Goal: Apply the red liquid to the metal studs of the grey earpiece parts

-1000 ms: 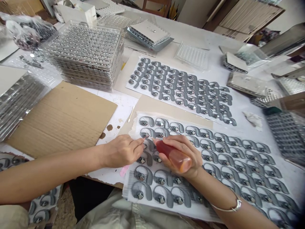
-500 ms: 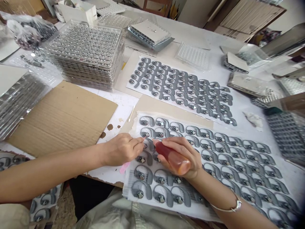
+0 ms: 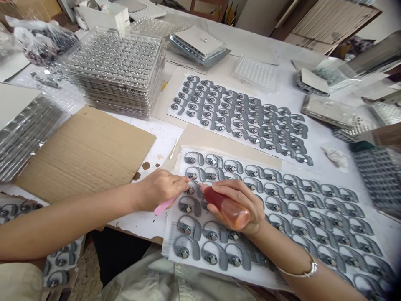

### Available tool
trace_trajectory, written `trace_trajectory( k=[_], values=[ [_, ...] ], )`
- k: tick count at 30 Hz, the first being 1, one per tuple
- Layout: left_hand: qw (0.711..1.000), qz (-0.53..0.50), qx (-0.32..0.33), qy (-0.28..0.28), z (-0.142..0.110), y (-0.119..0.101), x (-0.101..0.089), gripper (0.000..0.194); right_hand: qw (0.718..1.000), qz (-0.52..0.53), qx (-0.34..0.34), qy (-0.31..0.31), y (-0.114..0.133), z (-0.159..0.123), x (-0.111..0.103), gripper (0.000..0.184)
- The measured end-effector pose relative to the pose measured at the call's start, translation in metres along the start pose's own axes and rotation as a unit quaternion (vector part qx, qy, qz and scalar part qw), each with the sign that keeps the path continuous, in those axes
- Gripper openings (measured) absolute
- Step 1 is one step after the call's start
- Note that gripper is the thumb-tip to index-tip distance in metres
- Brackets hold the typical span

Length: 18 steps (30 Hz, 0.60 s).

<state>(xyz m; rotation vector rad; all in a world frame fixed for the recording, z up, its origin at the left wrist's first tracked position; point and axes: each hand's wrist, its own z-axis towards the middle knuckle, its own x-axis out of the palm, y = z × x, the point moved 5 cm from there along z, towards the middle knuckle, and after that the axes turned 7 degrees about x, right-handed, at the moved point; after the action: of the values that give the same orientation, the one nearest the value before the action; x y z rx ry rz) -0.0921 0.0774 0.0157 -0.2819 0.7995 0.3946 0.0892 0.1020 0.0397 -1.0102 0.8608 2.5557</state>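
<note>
A large table with a white, stained covering (image 3: 263, 46) carries a broad white sheet (image 3: 169, 246) close to the person. Beyond that sheet lies a second, similarly filled white sheet (image 3: 184, 117); to its far left stands a tall stack of clear plastic trays (image 3: 119, 102), and left of it a flat square of brown cardboard (image 3: 84, 152).

Over the sheet's left part, the right hand (image 3: 244, 198) wraps around a translucent red plastic bottle (image 3: 227, 207), tilted so its narrow nozzle points at the left fingertips, probably for aim. Just left of it, the left hand (image 3: 163, 190) pinches a slim pink stick (image 3: 163, 206), apparently gripped near its tip for fine control.

On the sheet, grey hook-shaped pieces (image 3: 196, 250) lie in rows, presumably spaced for easy reach: smooth, curved, matt-looking, each bearing a small, shiny, faceted metallic stud (image 3: 184, 253).
</note>
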Motion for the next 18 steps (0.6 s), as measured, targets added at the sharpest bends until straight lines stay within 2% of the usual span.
trace_trajectory(
  k=[3, 9, 14, 18],
  values=[
    [1.000, -0.021, -0.012, -0.014, -0.002, 0.003, 0.001, 0.012, 0.999, 0.027, -0.034, -0.004, 0.004, 0.002, 0.000, 0.030],
    [0.997, -0.041, -0.060, -0.005, -0.001, 0.007, 0.002, 0.012, 0.999, 0.042, -0.035, -0.002, 0.004, 0.003, 0.001, 0.030],
    [0.997, -0.050, -0.063, -0.020, 0.001, 0.009, -0.003, 0.012, 0.998, 0.047, -0.034, 0.006, 0.003, 0.003, 0.002, 0.032],
    [0.992, -0.095, -0.077, -0.023, 0.000, 0.013, -0.004, 0.010, 0.998, 0.050, -0.030, 0.010, 0.003, 0.004, 0.003, 0.032]
  ],
)
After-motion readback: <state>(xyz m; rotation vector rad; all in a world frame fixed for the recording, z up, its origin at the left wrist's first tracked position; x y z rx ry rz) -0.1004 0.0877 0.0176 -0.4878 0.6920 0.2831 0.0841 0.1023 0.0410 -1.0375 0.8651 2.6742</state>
